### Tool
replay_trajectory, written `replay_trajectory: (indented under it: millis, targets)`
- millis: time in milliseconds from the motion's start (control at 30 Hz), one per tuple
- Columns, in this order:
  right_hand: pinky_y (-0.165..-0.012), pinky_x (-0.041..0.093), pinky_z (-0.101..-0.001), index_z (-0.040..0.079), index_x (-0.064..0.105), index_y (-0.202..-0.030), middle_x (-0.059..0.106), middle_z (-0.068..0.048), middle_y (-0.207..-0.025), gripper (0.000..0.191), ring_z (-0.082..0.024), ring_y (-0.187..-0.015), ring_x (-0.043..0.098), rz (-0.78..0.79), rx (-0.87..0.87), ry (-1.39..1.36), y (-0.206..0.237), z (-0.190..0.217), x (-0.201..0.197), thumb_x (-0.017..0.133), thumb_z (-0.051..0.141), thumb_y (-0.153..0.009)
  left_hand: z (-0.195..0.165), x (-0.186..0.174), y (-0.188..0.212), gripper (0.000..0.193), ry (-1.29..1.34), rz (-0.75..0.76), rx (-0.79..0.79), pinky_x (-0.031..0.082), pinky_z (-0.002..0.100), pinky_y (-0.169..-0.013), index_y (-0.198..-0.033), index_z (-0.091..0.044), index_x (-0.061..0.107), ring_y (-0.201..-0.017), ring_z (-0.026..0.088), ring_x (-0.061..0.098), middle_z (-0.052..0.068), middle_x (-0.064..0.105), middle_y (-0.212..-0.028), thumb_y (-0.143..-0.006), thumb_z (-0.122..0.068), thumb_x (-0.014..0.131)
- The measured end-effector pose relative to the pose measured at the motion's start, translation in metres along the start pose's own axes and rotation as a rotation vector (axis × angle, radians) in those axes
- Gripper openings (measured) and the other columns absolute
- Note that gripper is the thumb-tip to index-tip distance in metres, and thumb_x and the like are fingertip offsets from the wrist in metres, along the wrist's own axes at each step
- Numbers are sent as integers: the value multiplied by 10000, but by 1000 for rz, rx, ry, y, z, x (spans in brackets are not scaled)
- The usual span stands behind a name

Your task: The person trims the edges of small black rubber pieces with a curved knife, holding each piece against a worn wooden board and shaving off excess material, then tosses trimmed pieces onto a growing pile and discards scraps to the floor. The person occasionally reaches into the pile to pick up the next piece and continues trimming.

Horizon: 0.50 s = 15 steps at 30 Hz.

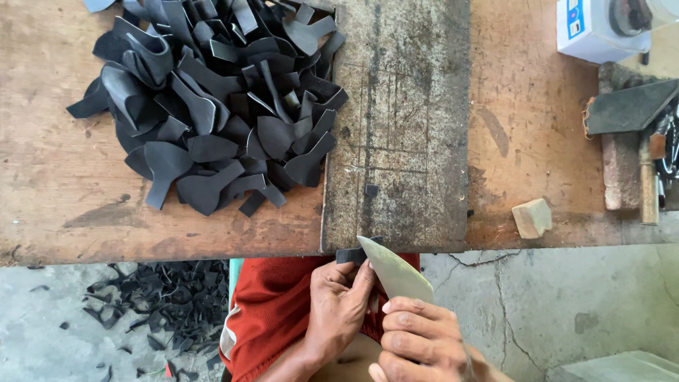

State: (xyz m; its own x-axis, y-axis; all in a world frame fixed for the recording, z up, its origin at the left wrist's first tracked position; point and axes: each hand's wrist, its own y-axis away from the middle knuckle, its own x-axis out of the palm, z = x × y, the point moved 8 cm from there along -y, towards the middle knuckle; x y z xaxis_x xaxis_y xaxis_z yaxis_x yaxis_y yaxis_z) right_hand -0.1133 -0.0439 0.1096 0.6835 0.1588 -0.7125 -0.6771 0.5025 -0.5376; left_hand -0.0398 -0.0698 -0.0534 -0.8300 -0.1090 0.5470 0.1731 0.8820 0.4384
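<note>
Trimming step: left hand [338,297] pinches a black piece [350,255] at the bench's [56,205] near edge; right hand [417,339] grips the knife [395,272], blade on it. Next needs a steady, controlled slice.

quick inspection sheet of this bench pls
surface: worn wooden bench with a scored cutting slab
job's things: knife, black piece at the slab edge
clutter: pile of black cutouts, small block, white machine, hammer
hands: left hand pinches the piece; right hand grips the knife
cables: nothing seen
surroundings: cracked concrete floor, black offcuts
</note>
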Motion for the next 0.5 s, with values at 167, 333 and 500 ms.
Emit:
replay_trajectory:
  millis: [167, 333, 500]
  targets:
    - [-835, 626, -417, 65, 600, -755, 604, -34, -783, 227, -207, -758, 677, -17, -40, -42, -6, -6, 4, 818, 93, -813, 3, -4, 2, 245, -2, 12, 25, 443, 211, -467, -859, 33, 720, -547, 23, 547, -5, 675, -679, -1032, -108, 621]
    - [-856, 622, -411, 72, 613, -757, 608, -26, -795, 216, -197, -782, 680, -32, -56, -62, -12, -8, 6, 816, 97, -827, 1, -3, 4, 202, 46, 40, 35, 509, 216, -557, -917, 26, 725, -647, 28, 593, 2, 707, -764, -1032, -92, 607]
    - [-852, 630, -399, 66, 604, -760, 604, -24, -789, 224, -186, -771, 679, -77, -112, -101, -16, -15, 10, 807, 110, -842, -4, -3, 6, 143, 96, 67, 84, 548, 235, -680, -992, 32, 724, -768, 52, 637, 27, 729, -878, -1025, -60, 619]
